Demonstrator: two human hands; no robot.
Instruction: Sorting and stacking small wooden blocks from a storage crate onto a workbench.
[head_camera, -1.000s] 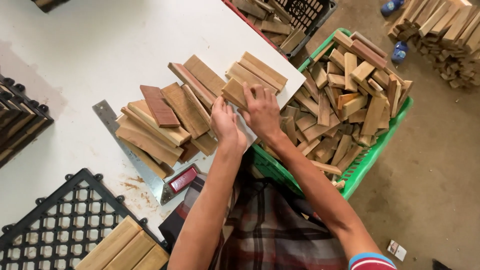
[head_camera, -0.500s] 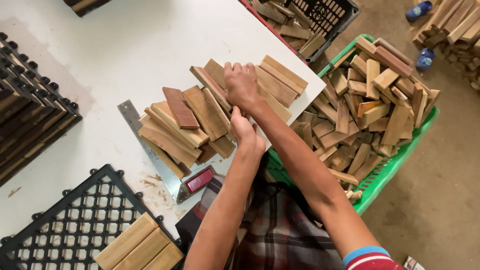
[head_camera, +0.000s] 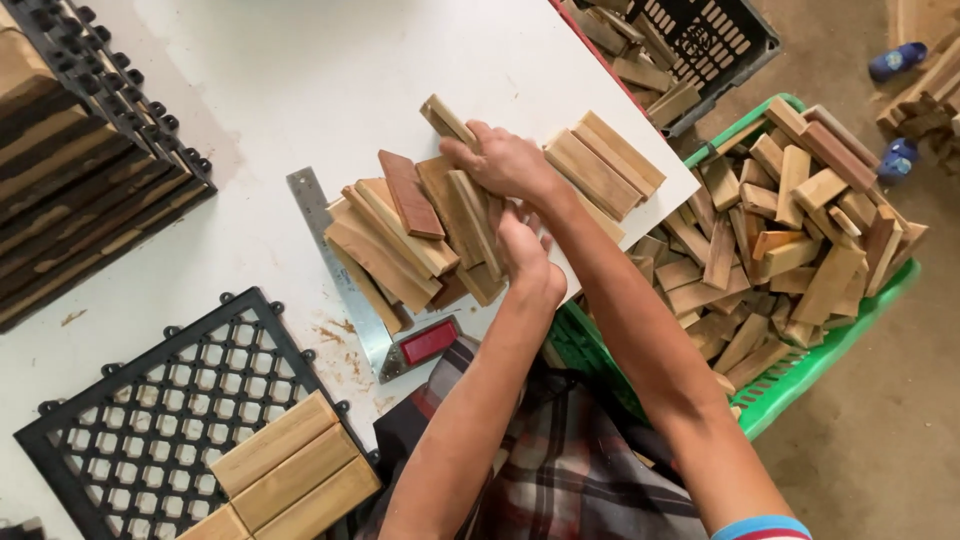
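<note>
Wooden slats (head_camera: 440, 225) heaped on white surface (head_camera: 300, 90), right hand (head_camera: 500, 160) grip closed round one slat (head_camera: 447, 122), left hand (head_camera: 525, 255) pressed against heap, grip unclear.

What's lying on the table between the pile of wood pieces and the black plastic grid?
In the head view, a metal square ruler with a red handle lies on the white table between the wood pile and the black grid, plus some sawdust.
</note>
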